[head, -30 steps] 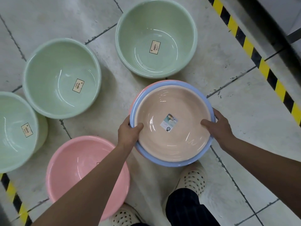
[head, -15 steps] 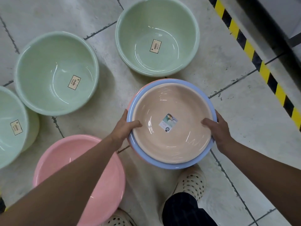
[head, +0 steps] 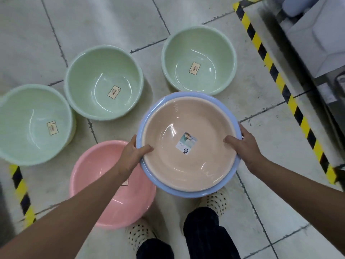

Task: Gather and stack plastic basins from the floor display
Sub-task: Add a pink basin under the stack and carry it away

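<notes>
Above the tiled floor point(head: 270, 139), both hands carry a nested stack: peach basin point(head: 188, 159) sits inside a blue basin point(head: 147, 116), only the blue rim showing around it. Left hand point(head: 130, 156) clamps the stack's left rim, thumb over the lip onto the peach wall, fingers under. Right hand point(head: 244, 144) does the same on the right rim, thumb inside. Label point(head: 186, 143) stuck at the peach basin's centre.

Stack partly overlaps the pink basin point(head: 97, 176), which sits on the floor at lower left under the left forearm. Three green basins on the floor beyond: one at far left point(head: 28, 128), one in the middle point(head: 89, 77), one upper right point(head: 211, 53), each with a small sticker inside. The far-left and middle ones look touching at the rims; the upper-right one stands apart.

Black-yellow hazard tape point(head: 280, 79) runs down the right side, another strip at lower left. Two perforated shoes point(head: 214, 201) below the stack.
</notes>
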A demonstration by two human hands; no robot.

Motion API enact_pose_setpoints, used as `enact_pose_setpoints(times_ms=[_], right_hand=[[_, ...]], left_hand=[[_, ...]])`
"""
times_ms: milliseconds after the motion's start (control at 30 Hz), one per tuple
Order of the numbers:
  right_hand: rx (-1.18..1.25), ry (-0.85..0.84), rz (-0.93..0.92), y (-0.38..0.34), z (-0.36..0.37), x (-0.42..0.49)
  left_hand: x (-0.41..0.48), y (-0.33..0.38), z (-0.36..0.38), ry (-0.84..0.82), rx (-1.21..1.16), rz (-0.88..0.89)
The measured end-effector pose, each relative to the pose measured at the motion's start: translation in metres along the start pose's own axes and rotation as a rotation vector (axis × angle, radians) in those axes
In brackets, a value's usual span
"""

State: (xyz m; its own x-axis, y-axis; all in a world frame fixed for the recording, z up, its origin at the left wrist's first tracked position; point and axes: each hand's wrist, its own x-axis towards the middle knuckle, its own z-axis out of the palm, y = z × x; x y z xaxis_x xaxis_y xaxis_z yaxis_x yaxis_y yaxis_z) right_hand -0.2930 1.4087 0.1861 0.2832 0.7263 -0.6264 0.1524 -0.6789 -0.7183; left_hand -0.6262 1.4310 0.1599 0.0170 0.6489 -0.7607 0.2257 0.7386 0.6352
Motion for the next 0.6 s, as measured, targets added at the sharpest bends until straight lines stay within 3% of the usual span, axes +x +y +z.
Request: enact_pose_setpoints(times_ms=[300,600], right_hand=[[-0.148,-0.165,-0.063,-0.075,0.087,-0.07],[-0.191,-0.321,-0.065,-0.061,0.209,-0.11]], left_hand=[[-0.099,-0.019,-0.107,0.184,-0.132,-0.029],[-0.149,-0.099,-0.191,0.38,-0.298,-0.107]])
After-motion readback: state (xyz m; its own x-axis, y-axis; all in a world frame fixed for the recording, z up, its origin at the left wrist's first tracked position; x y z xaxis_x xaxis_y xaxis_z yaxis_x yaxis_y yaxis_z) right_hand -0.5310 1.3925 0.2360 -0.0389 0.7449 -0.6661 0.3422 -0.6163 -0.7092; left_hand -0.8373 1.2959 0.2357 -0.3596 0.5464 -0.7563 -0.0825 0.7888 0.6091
